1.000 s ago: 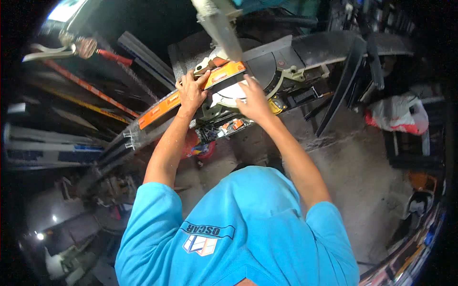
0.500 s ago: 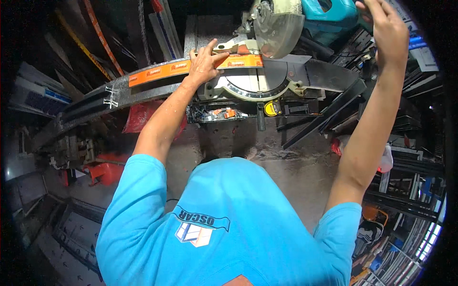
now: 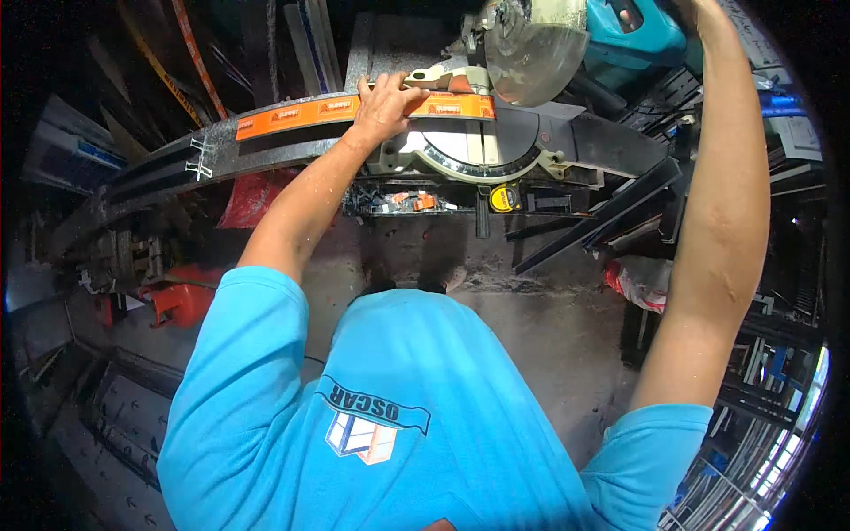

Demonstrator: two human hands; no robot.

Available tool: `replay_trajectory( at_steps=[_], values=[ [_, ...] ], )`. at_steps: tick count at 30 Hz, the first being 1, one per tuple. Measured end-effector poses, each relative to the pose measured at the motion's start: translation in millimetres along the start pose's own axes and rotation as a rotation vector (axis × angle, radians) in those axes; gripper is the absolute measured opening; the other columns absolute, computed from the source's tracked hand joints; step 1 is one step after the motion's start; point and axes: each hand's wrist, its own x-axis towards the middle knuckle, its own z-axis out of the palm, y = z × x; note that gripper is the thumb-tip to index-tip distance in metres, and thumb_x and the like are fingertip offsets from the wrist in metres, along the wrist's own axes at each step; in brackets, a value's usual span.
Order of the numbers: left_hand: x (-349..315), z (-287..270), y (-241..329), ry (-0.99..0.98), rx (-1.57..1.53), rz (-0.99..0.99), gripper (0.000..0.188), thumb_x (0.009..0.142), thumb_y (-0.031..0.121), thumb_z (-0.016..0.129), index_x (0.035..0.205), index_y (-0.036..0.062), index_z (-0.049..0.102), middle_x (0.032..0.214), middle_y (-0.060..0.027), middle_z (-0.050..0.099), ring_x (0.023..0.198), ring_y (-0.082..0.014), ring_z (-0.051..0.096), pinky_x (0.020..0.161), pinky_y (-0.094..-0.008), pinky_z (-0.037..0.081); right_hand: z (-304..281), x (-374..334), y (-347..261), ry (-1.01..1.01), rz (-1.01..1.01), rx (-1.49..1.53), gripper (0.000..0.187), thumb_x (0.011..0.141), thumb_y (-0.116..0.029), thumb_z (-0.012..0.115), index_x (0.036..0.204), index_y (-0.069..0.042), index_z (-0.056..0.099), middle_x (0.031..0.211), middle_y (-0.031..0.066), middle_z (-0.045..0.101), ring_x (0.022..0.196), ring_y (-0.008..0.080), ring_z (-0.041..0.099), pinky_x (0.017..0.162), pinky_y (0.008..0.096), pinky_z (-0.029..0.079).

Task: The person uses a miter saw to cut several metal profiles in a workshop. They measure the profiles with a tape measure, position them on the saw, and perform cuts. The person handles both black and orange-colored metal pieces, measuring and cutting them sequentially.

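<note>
Holding 1 orange strip (image 3: 301,114): left grip (image 3: 383,108)

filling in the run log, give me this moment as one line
left hand: holding orange-faced strip | right arm: raised beside teal saw body, grip unclear | yellow tape measure: in front of saw base

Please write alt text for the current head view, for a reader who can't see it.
A person's left hand lies across a long orange-faced strip on a mitre saw, whose blade guard is near the strip's right end. The right forearm stretches up beside the saw's teal housing.
</note>
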Motion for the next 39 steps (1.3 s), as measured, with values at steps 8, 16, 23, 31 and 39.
replay_trajectory(
  at_steps=[8,16,23,31,39],
  values=[
    [2.7,8.2,-4.3,-0.019,0.016,0.018,0.066,0.07,0.013,0.082,0.13,0.0341,0.065,0.139,-0.0108,0.053,0.129,-0.0295,0.048,0.105,-0.0639,0.028,-12.7,48.6,24.2,-0.181,0.095,0.004,0.043,0.108,-0.034,0.039,0.117,0.003,0.059,0.101,0.0185,0.067,0.087,0.03,0.063,0.08,0.0457,0.053],
    [1.5,1.2,-1.4,-0.004,0.076,0.003,0.062,0.07,0.013,0.081,0.127,0.0319,0.066,0.138,-0.0099,0.055,0.128,-0.03,0.049,0.105,-0.0629,0.028,-5.5,15.4,2.0,-0.284,0.37,0.228,0.041,0.108,-0.032,0.038,0.1,0.001,0.06,0.075,0.0168,0.062,0.055,0.0279,0.058,0.054,0.0434,0.053],
    [-1.0,8.6,-1.8,0.057,0.064,0.005,0.058,0.069,0.013,0.082,0.123,0.0313,0.069,0.137,-0.0082,0.055,0.127,-0.0288,0.05,0.106,-0.0614,0.03,-0.4,-6.6,8.4,-0.187,0.154,0.042,0.044,0.109,-0.032,0.037,0.091,0.0,0.062,0.069,0.0114,0.061,0.053,0.0224,0.058,0.053,0.042,0.053],
    [4.1,9.6,-0.4,0.052,0.036,0.02,0.067,0.068,0.012,0.08,0.129,0.0349,0.068,0.142,-0.0072,0.054,0.129,-0.0281,0.05,0.106,-0.0599,0.032,-14.5,-0.8,19.5,-0.341,0.104,0.084,0.044,0.11,-0.031,0.036,0.092,0.001,0.062,0.067,0.0158,0.061,0.048,0.0271,0.058,0.05,0.0427,0.053],
    [4.3,-0.7,1.8,0.001,0.05,0.017,0.067,0.067,0.012,0.081,0.129,0.0327,0.068,0.138,-0.0089,0.055,0.127,-0.0285,0.05,0.107,-0.06,0.032,-1.4,3.8,34.1,-0.274,-0.001,0.041,0.046,0.11,-0.031,0.036,0.091,0.001,0.063,0.066,0.0153,0.061,0.048,0.0265,0.057,0.05,0.042,0.053]
  ],
)
